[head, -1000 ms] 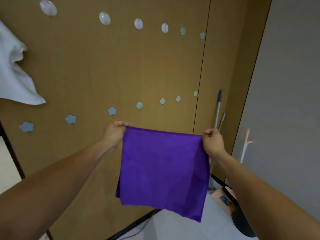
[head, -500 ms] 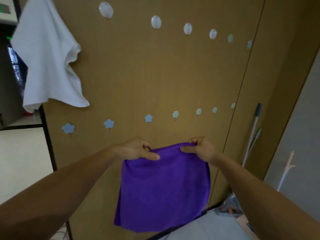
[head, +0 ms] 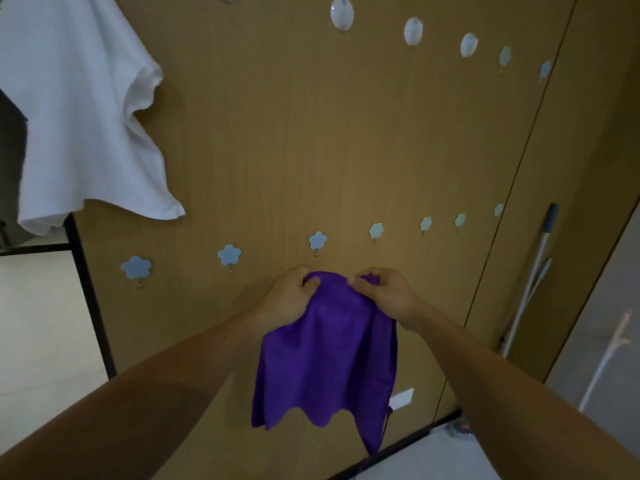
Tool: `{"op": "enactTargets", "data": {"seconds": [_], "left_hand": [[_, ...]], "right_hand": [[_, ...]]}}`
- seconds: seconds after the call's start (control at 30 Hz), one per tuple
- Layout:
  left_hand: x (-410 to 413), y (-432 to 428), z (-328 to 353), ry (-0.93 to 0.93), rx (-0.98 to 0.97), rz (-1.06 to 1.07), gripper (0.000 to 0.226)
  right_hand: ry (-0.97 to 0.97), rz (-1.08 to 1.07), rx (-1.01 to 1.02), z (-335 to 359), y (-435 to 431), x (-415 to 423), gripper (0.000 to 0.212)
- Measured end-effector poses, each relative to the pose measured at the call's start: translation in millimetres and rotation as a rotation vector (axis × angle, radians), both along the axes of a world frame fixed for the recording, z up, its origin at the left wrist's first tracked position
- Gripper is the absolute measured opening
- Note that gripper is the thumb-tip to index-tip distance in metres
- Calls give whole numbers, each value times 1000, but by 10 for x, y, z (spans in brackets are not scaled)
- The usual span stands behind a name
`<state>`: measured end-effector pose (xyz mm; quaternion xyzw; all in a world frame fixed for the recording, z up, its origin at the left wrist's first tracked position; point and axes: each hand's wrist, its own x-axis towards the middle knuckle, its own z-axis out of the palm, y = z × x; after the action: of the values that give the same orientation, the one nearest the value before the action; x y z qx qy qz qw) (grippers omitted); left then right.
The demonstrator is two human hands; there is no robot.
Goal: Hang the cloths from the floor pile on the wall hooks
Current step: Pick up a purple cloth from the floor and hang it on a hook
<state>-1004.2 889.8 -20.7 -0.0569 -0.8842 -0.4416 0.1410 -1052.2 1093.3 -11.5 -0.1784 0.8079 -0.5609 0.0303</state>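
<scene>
A purple cloth [head: 325, 362] hangs in front of the wooden wall, bunched at its top edge. My left hand [head: 289, 299] grips the left of that bunched top and my right hand [head: 384, 292] pinches the right of it, the two hands close together. Just above them a blue flower-shaped hook [head: 317, 241] sits in the lower hook row, with more flower hooks [head: 229, 255] to either side. A white T-shirt [head: 79, 116] hangs at the upper left. The floor pile is out of view.
An upper row of round clear hooks [head: 342, 13] runs across the wooden wall [head: 311, 133]. A mop handle [head: 533, 271] leans in the right corner beside a white stand [head: 609, 355]. A black frame post [head: 90, 303] stands at the left.
My hands have drawn together, gathering the cloth's top edge from spread wide into a bunch, and have risen toward the lower hook row. The view has swung left, showing more of the T-shirt.
</scene>
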Motion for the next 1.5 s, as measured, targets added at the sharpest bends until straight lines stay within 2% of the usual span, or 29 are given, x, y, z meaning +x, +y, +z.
{"op": "enactTargets", "data": {"seconds": [0.07, 0.2, 0.33, 0.43, 0.57, 0.77, 0.87, 1.0, 1.1, 1.2, 1.27, 1.33, 1.4, 1.5], "left_hand": [[-151, -19, -65, 38, 0, -4, 22], [-530, -65, -198, 87, 9, 11, 12], [-1000, -125, -299, 144, -47, 158, 15], [-1332, -143, -344, 194, -46, 296, 10], [-1726, -156, -383, 173, -109, 472, 30], [-1997, -165, -532, 139, -146, 647, 34], [-1997, -166, -630, 92, -147, 650, 32], [-1996, -151, -726, 77, -27, 641, 38], [-2029, -180, -816, -129, 60, 603, 42], [-1901, -257, -1096, -335, -25, 532, 30], [-1788, -318, -1317, -323, -63, 575, 30], [-1740, -334, -1428, -283, -74, 643, 30], [-1777, -283, -1453, -219, -111, 686, 34], [-1789, -152, -1501, -145, -172, 740, 38]], "right_hand": [[-6, 26, -15, -56, -40, -189, 21], [6, 18, -48, -216, -118, -691, 20], [132, -1, 118, -370, -272, -1252, 33], [225, -21, 113, -399, -398, -1634, 22], [355, -103, 154, -420, -597, -2057, 19], [419, -167, 186, -555, -834, -2343, 26], [386, -159, 194, -707, -820, -2369, 23], [281, -172, 141, -835, -843, -2319, 23], [191, -162, 105, -902, -879, -2292, 26], [66, -105, 172, -1086, -822, -2313, 16], [6, -65, 180, -1248, -763, -2308, 12], [-20, -57, 86, -1376, -730, -2269, 17], [0, -84, 3, -1475, -736, -2229, 17], [63, -97, 11, -1618, -771, -2170, 6]]}}
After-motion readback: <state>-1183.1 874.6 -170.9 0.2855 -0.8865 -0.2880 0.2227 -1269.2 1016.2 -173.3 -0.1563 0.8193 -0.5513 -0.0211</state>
